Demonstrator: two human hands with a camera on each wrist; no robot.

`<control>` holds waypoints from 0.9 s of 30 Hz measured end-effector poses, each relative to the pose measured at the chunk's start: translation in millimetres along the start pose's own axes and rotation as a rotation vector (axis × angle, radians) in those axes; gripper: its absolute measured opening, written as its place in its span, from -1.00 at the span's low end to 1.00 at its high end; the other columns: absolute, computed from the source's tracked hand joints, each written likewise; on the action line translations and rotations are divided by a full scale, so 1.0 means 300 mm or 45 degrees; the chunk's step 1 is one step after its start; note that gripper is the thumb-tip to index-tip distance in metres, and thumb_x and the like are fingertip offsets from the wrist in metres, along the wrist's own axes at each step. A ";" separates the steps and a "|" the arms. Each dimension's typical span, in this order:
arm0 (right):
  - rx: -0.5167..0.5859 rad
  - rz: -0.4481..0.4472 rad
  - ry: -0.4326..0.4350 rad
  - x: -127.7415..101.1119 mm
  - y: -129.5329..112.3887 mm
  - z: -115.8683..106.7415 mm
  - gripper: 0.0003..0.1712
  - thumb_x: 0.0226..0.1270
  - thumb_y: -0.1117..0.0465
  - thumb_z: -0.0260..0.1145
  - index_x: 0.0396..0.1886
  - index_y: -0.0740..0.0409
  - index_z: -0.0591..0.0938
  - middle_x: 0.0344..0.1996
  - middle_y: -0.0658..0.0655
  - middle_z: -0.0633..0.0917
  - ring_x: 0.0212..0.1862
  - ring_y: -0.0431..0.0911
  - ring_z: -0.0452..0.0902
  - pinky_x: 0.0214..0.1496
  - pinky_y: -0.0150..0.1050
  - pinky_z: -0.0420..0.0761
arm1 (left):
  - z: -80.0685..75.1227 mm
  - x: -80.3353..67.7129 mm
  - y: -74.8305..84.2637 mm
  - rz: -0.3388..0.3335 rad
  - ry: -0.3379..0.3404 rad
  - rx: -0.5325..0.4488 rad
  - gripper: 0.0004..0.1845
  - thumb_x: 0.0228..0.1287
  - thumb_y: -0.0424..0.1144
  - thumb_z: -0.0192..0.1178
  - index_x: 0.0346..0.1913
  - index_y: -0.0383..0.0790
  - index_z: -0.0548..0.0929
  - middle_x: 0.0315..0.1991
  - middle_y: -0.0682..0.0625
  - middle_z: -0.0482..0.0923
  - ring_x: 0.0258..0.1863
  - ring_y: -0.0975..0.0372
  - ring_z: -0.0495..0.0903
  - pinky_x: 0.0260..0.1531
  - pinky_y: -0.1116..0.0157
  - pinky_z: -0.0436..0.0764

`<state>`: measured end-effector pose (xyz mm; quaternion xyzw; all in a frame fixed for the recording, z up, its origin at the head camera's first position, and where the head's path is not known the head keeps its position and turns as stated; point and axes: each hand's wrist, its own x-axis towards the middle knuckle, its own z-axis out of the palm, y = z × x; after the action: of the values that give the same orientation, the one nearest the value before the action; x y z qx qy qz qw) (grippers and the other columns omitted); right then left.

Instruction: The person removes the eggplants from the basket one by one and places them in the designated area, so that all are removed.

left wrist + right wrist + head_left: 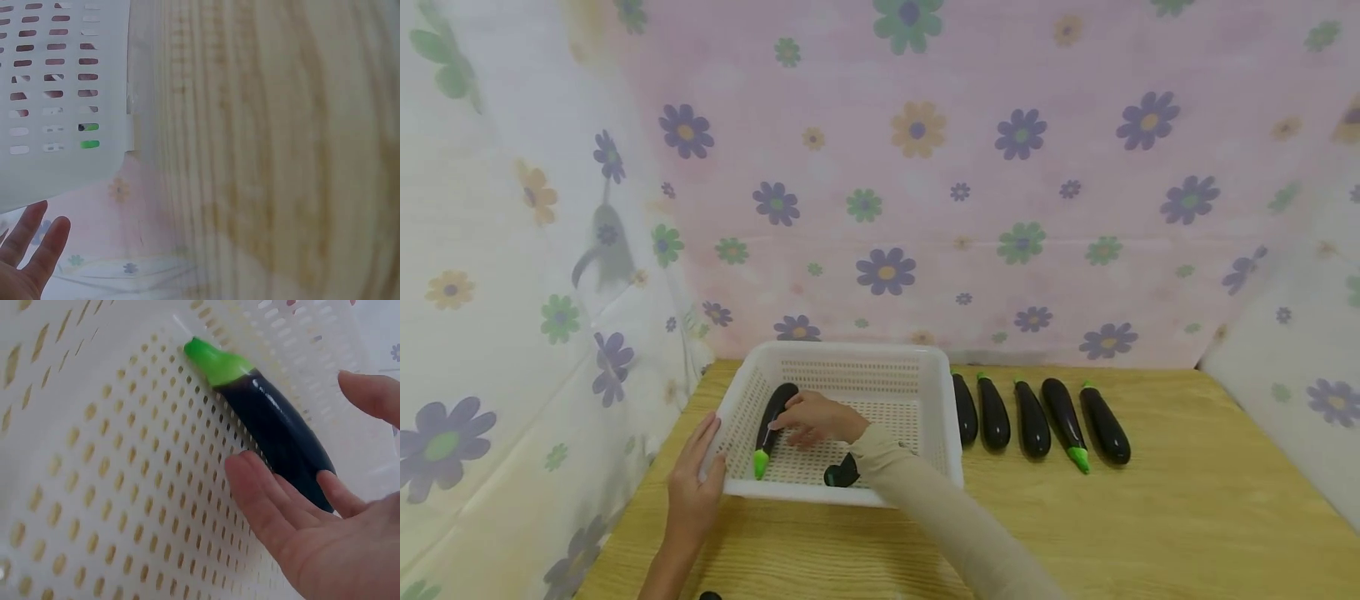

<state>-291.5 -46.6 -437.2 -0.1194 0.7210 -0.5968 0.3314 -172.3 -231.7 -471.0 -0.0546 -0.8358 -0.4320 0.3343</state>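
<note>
Your right hand (811,419) lies inside the white basket (925,360), fingers extended and relaxed beside the eggplant (772,419). The right wrist view shows the fingers (262,494) straight, with the fingertips just beside or lightly against the dark skin and nothing curled around it (whether they actually touch cannot be told). Your left hand (695,487) rests flat against the basket's near left corner, fingers straight along the rim; in the left wrist view only two fingertips (37,237) show, at the bottom left edge.

The eggplant is long, slim and glossy, dark purple to near black, with a bright green cap (215,361) at one end. It lies on the perforated basket floor along the left wall, cap toward you.

Five more eggplants (1033,421) lie in a row on the wooden table (1187,517), to the right of the basket and just beside it.

A small black object (842,473) sits at your right wrist, partly covered by the beige sleeve (940,517); its shape is unclear. The left wrist view is blurred over the table.
</note>
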 end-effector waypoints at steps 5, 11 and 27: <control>0.148 0.011 0.079 0.030 -0.009 0.029 -0.45 0.14 0.20 0.40 0.06 0.39 0.47 -0.12 0.37 0.61 -0.14 0.19 0.62 -0.15 -0.01 0.60 | 0.002 0.007 -0.007 0.055 0.027 -0.016 -0.43 0.10 -0.59 0.08 0.25 -0.34 0.47 0.28 -0.09 0.39 0.28 0.10 0.31 0.14 0.61 0.19; 0.335 0.071 0.166 0.060 -0.005 0.060 -0.72 0.17 0.25 0.37 -0.21 0.36 0.57 -0.36 0.32 0.66 -0.26 0.15 0.65 -0.18 -0.04 0.62 | 0.005 0.006 -0.005 0.046 0.033 -0.018 -0.42 0.04 -0.61 0.09 0.23 -0.34 0.49 0.26 -0.11 0.41 0.27 0.24 0.31 0.13 0.62 0.19; 0.313 0.089 0.139 0.032 -0.020 0.040 -0.89 0.10 0.36 0.35 -0.39 0.34 0.63 -0.42 0.31 0.67 -0.39 0.09 0.65 -0.13 0.01 0.60 | 0.003 -0.003 0.008 -0.033 -0.001 0.006 -0.41 0.07 -0.59 0.08 0.25 -0.29 0.48 0.29 -0.04 0.38 0.30 0.09 0.29 0.17 0.58 0.16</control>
<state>-292.6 -63.0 -435.5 -0.0202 0.6631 -0.6742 0.3245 -171.0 -229.4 -470.3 -0.0431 -0.8377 -0.4343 0.3283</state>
